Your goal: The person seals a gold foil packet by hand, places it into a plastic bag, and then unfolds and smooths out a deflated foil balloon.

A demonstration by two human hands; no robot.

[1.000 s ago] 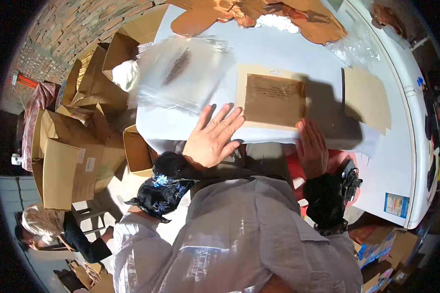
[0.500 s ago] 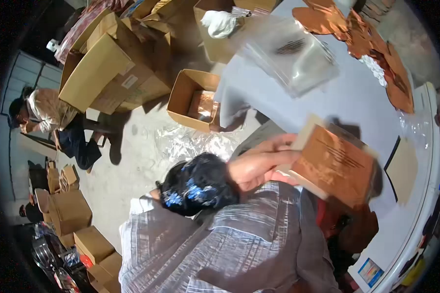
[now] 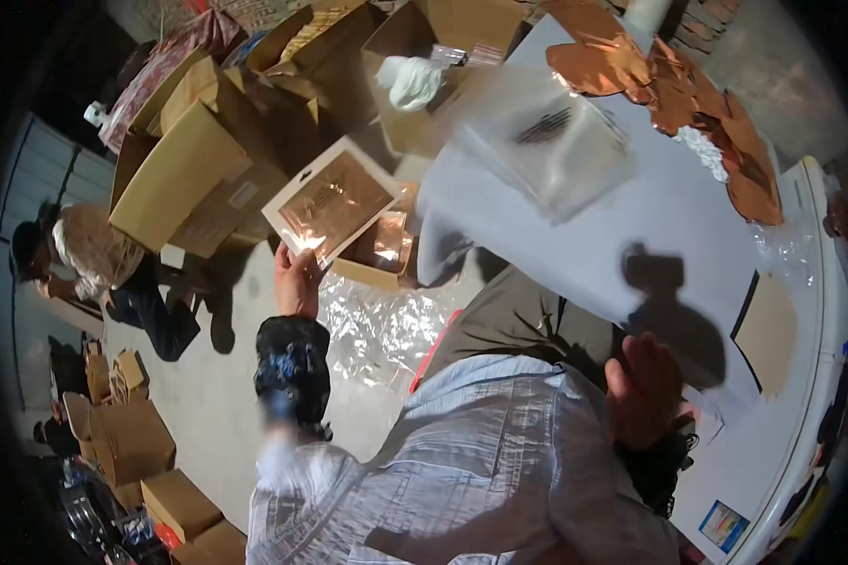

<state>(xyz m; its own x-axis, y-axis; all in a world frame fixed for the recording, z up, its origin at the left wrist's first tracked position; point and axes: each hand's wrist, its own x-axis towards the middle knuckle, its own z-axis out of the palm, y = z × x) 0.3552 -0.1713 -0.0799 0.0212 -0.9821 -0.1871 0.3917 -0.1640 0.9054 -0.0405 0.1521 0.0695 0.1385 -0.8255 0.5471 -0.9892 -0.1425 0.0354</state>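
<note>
Copper packet, perhaps above carton

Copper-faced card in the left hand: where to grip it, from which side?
I'd pinch the copper-faced card by its pale border on the upper-right edge as pictured, coming in from the upper right. It looks flat, with a rim to pinch clear of the shiny centre, and the left hand holds the opposite, lower-left edge, leaving this one free.
</note>
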